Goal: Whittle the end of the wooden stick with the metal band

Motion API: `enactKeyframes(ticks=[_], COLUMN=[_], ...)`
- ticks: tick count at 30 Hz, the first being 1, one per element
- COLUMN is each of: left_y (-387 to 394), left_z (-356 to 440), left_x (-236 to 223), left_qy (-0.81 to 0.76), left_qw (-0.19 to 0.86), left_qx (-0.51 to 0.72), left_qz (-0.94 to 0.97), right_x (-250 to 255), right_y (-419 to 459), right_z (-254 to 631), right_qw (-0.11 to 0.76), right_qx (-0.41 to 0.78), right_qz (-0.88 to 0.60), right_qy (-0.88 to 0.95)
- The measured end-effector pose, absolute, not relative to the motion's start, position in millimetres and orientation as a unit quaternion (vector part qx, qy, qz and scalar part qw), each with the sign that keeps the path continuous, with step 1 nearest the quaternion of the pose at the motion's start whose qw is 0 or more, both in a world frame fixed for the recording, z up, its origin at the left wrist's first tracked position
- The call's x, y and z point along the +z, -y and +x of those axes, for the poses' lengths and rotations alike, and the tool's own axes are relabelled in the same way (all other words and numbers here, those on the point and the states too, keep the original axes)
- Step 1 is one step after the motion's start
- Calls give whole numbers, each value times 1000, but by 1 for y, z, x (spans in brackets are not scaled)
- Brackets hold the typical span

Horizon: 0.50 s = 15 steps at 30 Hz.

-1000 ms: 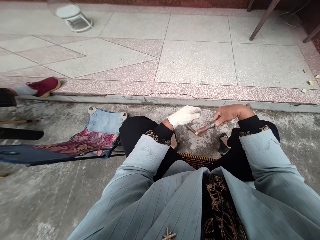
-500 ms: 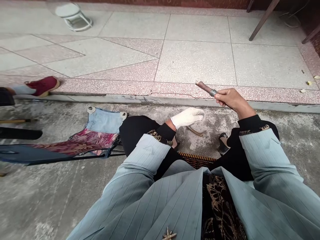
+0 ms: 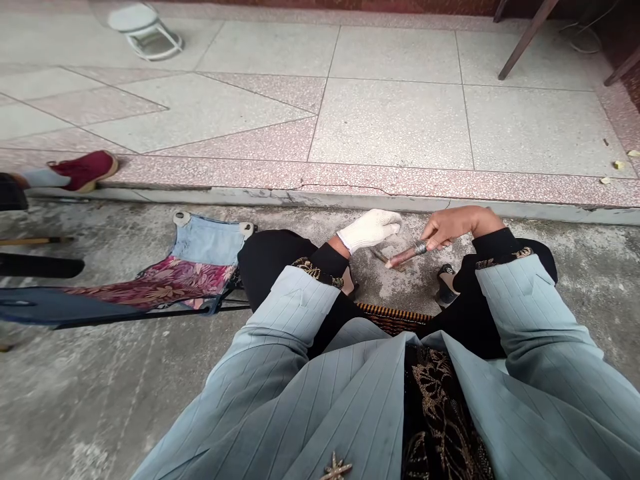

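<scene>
My left hand (image 3: 373,229), in a white knit glove, is closed with curled fingertips above the concrete. A thin wire, faint in the picture, seems to run between it and the stick. My bare right hand (image 3: 453,225) grips a short brown wooden stick (image 3: 403,256) that slants down to the left. Wire (image 3: 420,247) is wound in a silvery coil around the stick just ahead of my fingers. Below the hands, a thin twig (image 3: 379,254) lies on the ground, partly covered by the stick's pale cut end.
A raised tiled step (image 3: 390,120) runs across in front of my knees. On the left are a folding seat (image 3: 200,267) with patterned cloth and another person's red shoe (image 3: 90,170). A white stool (image 3: 145,30) stands farther back. Woven wicker (image 3: 395,319) shows between my legs.
My right hand swung the stick up over the step's edge, then back down with its tip turned toward the ground. My left hand shifted slightly right, then back left.
</scene>
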<state>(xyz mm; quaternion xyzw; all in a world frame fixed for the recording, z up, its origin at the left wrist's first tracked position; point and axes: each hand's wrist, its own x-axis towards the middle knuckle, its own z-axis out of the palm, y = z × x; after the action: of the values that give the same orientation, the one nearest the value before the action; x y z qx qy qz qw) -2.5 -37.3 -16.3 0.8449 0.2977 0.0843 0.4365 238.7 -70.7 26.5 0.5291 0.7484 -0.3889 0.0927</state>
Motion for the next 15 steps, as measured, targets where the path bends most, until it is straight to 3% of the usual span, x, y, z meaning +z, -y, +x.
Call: enactKeyframes(ticks=[2, 4, 6, 8, 11, 15], left_y=[37, 37, 38, 40, 43, 45], left_z=[-1, 0, 2, 2, 2, 1], left_x=[-18, -20, -21, -22, -20, -18], left_qy=[-306, -298, -283, -269, -248, -229], left_qw=[501, 571, 617, 633, 627, 599], left_qx=[101, 111, 119, 122, 112, 87], left_qz=[803, 757, 724, 716, 730, 762], right_x=[34, 40, 40, 37, 28, 19], right_y=[74, 75, 76, 74, 69, 63], right_z=[244, 246, 245, 241, 238, 236], right_qw=[18, -130, -272, -348, -353, -182], right_qx=[-480, -552, -562, -541, -490, -325], right_qz=[494, 488, 510, 540, 601, 714], right_qy=[-725, -663, -591, -542, -524, -593])
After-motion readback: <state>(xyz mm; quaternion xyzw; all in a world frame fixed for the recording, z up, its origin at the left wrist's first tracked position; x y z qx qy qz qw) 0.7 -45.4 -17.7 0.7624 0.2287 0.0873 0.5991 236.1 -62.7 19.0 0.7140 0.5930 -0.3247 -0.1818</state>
